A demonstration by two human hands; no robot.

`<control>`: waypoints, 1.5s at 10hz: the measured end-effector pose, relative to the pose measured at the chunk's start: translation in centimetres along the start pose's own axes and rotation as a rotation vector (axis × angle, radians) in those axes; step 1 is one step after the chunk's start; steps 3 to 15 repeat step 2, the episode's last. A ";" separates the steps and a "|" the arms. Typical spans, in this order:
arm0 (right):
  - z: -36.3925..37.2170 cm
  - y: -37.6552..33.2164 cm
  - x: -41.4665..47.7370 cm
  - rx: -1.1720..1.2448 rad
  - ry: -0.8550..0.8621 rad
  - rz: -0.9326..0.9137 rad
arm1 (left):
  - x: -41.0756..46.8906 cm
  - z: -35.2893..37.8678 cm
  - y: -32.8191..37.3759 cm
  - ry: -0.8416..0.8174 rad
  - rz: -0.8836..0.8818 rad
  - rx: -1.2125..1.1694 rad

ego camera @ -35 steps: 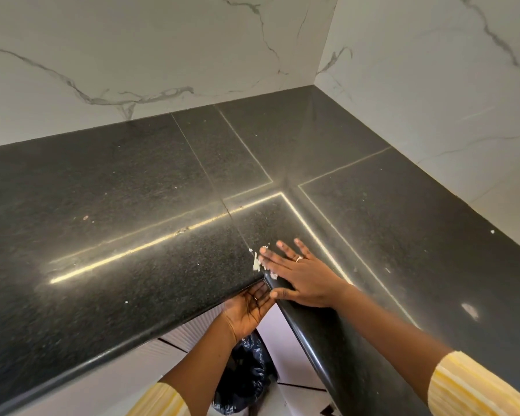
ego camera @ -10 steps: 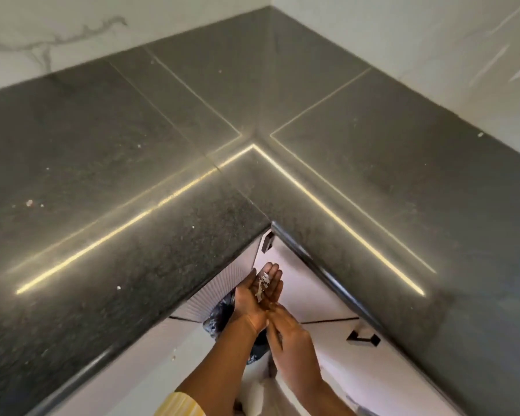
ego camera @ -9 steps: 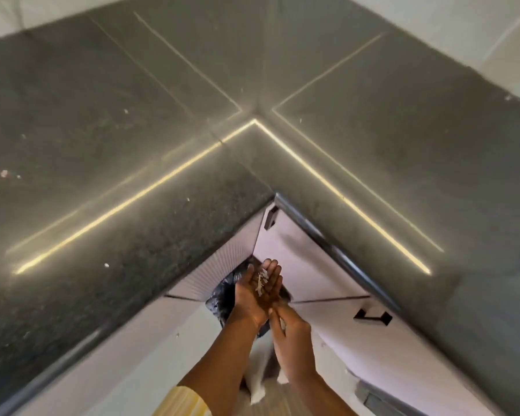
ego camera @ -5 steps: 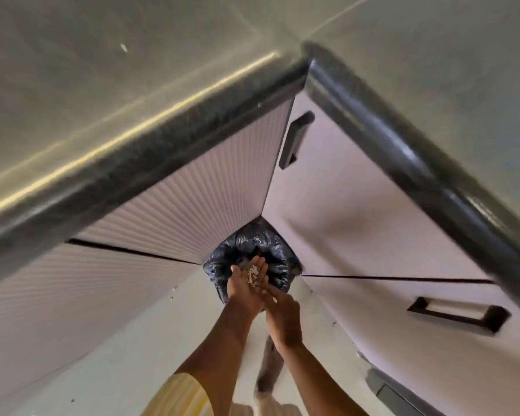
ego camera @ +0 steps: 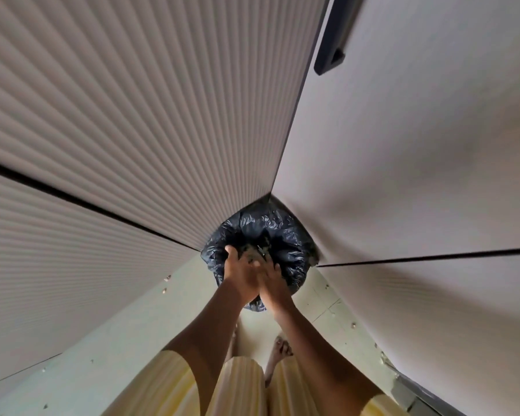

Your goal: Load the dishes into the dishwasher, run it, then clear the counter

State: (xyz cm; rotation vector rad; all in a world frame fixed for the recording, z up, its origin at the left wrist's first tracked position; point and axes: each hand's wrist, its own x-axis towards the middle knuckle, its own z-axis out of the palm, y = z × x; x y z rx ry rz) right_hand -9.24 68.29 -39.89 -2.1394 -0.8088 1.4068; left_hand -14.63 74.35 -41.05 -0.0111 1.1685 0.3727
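Pressing left hand (ego camera: 240, 276) flat against right hand (ego camera: 272, 279), both unclenched, directly over mouth of black bin bag (ego camera: 287, 235) in floor (ego camera: 117, 340) corner; probably only tipping downward needed.

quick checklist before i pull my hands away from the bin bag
1. Hands over the bag mouth: ok. The left hand and right hand meet right above the black bin bag.
2. Bag open to catch what falls: ok. Its mouth gapes upward under the hands.
3. Palms free of crumbs: cannot tell. The fingers are blurred and the palms face each other.
4. Floor around the bag clean: not ok. Small specks lie on it, left and right of the bag.
5. Counter wiped: cannot tell. It is out of view.
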 end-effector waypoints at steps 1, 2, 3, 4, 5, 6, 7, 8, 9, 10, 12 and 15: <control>0.9 -0.9 0.3 -0.116 -0.132 -0.075 | -0.4 -0.1 0.2 -0.052 -0.070 -0.088; -0.8 0.2 0.3 -0.220 -0.115 0.078 | -2.4 -0.3 1.0 -0.120 -0.068 -0.102; -0.8 0.2 0.3 -0.220 -0.115 0.078 | -2.4 -0.3 1.0 -0.120 -0.068 -0.102; -0.8 0.2 0.3 -0.220 -0.115 0.078 | -2.4 -0.3 1.0 -0.120 -0.068 -0.102; -0.8 0.2 0.3 -0.220 -0.115 0.078 | -2.4 -0.3 1.0 -0.120 -0.068 -0.102; -0.8 0.2 0.3 -0.220 -0.115 0.078 | -2.4 -0.3 1.0 -0.120 -0.068 -0.102; -0.8 0.2 0.3 -0.220 -0.115 0.078 | -2.4 -0.3 1.0 -0.120 -0.068 -0.102; -0.8 0.2 0.3 -0.220 -0.115 0.078 | -2.4 -0.3 1.0 -0.120 -0.068 -0.102; -0.8 0.2 0.3 -0.220 -0.115 0.078 | -2.4 -0.3 1.0 -0.120 -0.068 -0.102; -0.8 0.2 0.3 -0.220 -0.115 0.078 | -2.4 -0.3 1.0 -0.120 -0.068 -0.102; -0.8 0.2 0.3 -0.220 -0.115 0.078 | -2.4 -0.3 1.0 -0.120 -0.068 -0.102; -0.8 0.2 0.3 -0.220 -0.115 0.078 | -2.4 -0.3 1.0 -0.120 -0.068 -0.102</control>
